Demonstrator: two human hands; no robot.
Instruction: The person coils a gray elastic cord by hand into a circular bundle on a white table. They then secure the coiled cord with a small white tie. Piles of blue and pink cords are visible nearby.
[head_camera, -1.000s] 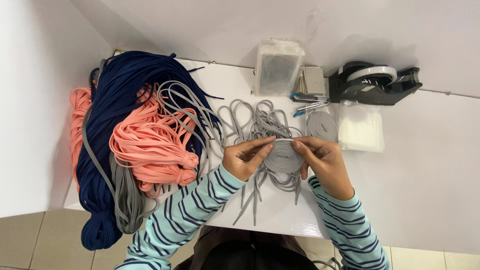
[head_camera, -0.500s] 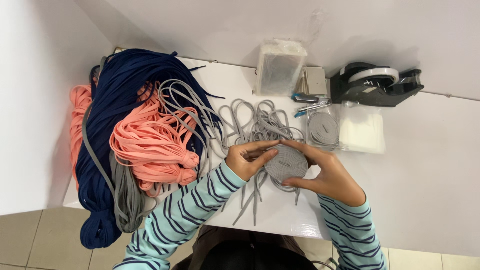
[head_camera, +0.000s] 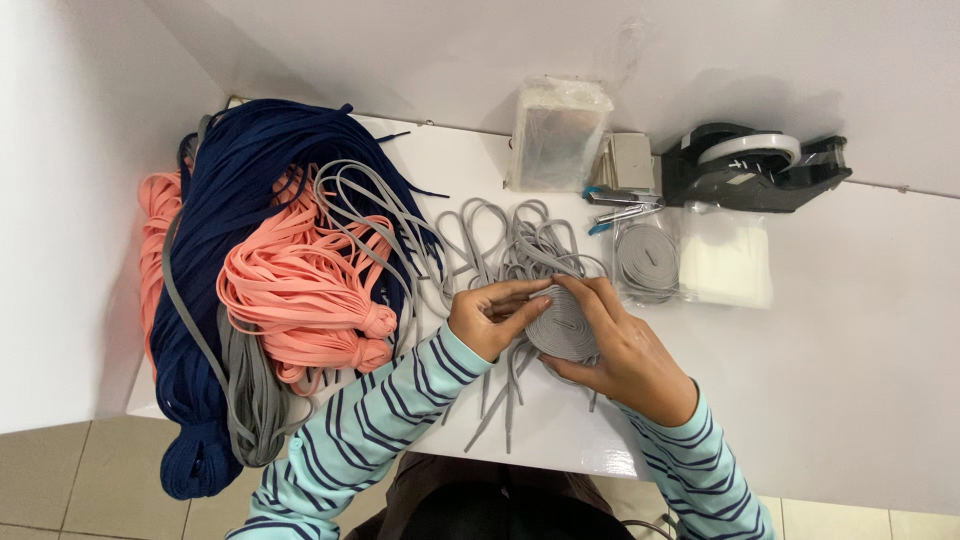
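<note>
Both hands meet over a white table (head_camera: 860, 330), holding a flat coil of grey lace (head_camera: 562, 330). My left hand (head_camera: 490, 318) pinches the coil's left edge with its fingertips. My right hand (head_camera: 622, 352) wraps around the coil from the right and underneath. Loose grey laces (head_camera: 500, 245) lie spread on the table just beyond the hands, and some ends trail toward me beneath them. A finished grey coil in a clear bag (head_camera: 647, 262) lies to the right of the hands.
A big heap of navy (head_camera: 250, 170), salmon (head_camera: 300, 290) and grey laces fills the table's left side. At the back are a stack of clear bags (head_camera: 556, 140), a small box (head_camera: 632, 162), a black tape dispenser (head_camera: 750, 170) and blue-handled clips (head_camera: 615, 205). White bags (head_camera: 725, 262) lie right.
The hands have drawn together. The lace stretched between them is now wound into a flat coil, and my right hand has closed around it.
</note>
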